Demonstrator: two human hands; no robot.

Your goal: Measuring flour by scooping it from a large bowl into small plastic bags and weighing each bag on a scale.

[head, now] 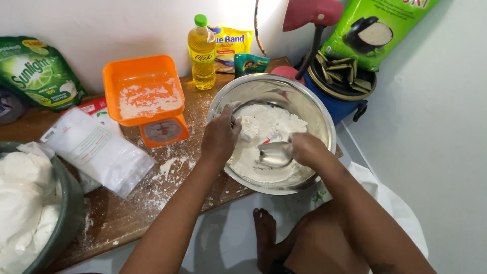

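On our floury desk, flour already fills the bowl; our right hand grips a spoon, left hand fingers curled in unmixed flour.

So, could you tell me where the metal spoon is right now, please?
The metal spoon lies in the steel bowl right of centre in the head view, on the flour, held by the right hand.

White powdery flour fills the shiny silver metal mixing bowl. The plastic kitchen scale is bright orange, the cooking-oil bottle yellow with green cap, the wooden desk brown and flour-speckled.
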